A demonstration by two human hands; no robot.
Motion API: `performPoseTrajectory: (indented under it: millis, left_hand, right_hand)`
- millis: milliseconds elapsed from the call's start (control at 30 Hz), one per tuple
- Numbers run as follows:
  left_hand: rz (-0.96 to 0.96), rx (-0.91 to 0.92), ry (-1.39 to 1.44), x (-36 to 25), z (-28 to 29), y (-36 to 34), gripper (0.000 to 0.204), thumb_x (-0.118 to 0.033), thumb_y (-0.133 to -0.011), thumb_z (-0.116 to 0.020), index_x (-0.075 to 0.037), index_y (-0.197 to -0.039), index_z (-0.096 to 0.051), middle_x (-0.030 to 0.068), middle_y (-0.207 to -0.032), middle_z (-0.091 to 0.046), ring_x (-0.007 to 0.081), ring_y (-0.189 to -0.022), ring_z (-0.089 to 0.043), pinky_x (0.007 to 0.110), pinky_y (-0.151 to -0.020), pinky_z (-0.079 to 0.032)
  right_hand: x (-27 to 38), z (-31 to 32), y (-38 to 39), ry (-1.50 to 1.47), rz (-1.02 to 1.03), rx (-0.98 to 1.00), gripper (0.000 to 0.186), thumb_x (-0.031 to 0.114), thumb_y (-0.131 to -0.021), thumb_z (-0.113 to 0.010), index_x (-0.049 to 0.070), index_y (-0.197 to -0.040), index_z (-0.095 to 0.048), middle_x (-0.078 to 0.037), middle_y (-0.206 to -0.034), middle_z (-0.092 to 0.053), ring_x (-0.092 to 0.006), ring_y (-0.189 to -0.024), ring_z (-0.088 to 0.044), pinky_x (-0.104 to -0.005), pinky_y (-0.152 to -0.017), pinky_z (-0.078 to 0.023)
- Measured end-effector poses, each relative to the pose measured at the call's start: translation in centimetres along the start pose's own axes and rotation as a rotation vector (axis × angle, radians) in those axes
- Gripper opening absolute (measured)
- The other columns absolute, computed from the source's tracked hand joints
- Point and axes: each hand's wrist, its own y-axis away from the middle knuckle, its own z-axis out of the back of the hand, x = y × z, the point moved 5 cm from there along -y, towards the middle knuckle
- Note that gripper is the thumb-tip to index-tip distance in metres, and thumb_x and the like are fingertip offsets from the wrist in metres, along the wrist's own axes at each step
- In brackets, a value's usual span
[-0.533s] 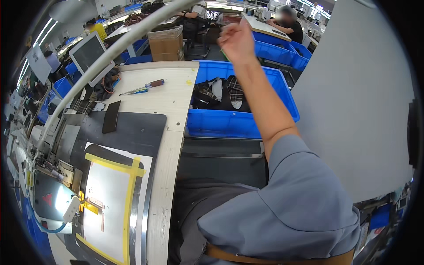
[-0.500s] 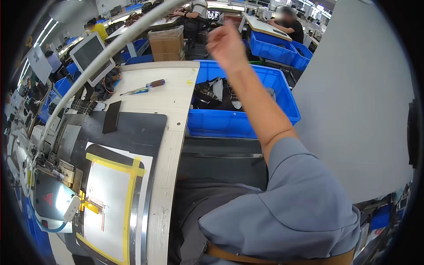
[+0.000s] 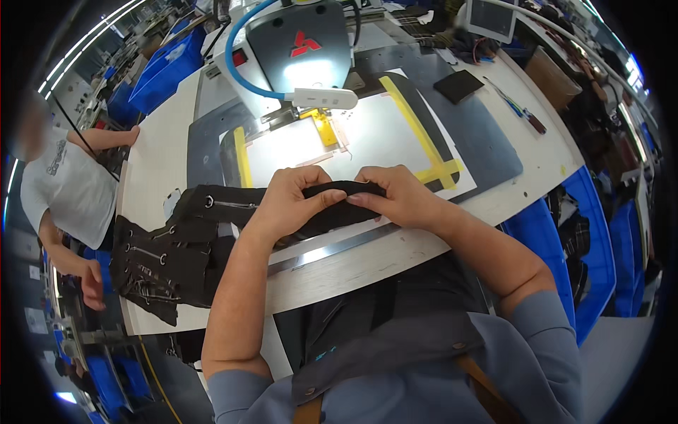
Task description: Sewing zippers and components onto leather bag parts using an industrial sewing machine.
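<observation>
Over the near edge of the work table, my left hand (image 3: 288, 201) and my right hand (image 3: 397, 199) are both closed on a piece of black fabric (image 3: 330, 218). The thumbs nearly meet on top of it, and the cloth folds between them. Just beyond the hands lies a white sheet (image 3: 385, 131) framed with yellow tape, beneath a lit sewing machine head (image 3: 300, 60). Next to my left forearm, a pile of black fabric pieces (image 3: 152, 254) with zippers and metal rings spreads over the table. One strip (image 3: 222, 201) with a zipper and ring runs up to my left hand.
A dark flat piece (image 3: 459, 86) and some screwdriver-like tools (image 3: 526, 116) lie at the right of the table (image 3: 191, 314). Blue bins (image 3: 540, 237) with dark cloth stand at my right. Another person (image 3: 70, 184) stands close at the table's left end.
The view has swung from the blue bin at the right to the machine. My right arm, stretched out over the bin before, is back at the table. Both hands now hold black fabric.
</observation>
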Motion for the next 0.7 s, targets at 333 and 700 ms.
performPoseTrajectory:
  millis: [333, 700]
  left_hand:
    - [0.098, 0.136, -0.746, -1.2, 9.9, 1.1, 0.048, -0.044, -0.066, -0.092, 0.000, -0.074, -0.076, 0.0107, -0.063, -0.067, 0.0235, -0.060, -0.059, 0.033, -0.074, -0.046]
    - [-0.033, -0.062, -0.452, 5.2, 2.7, -2.7, 0.014, -0.012, -0.092, -0.072, 0.001, -0.096, -0.071, 0.0118, -0.083, -0.071, 0.0208, -0.074, -0.065, 0.031, -0.066, -0.049]
  right_hand:
    - [-1.6, -0.7, -3.0, -0.177, -0.097, 0.097, 0.028, 0.026, -0.100, -0.067, -0.002, -0.100, -0.065, -0.010, -0.075, -0.066, -0.0111, -0.059, -0.058, -0.0288, -0.060, -0.052]
    - [-3.6, 1.0, -7.6, 0.056, -0.138, 0.197, 0.028, 0.029, -0.098, -0.067, 0.002, -0.091, -0.070, -0.007, -0.072, -0.070, -0.0122, -0.065, -0.065, -0.0293, -0.060, -0.047]
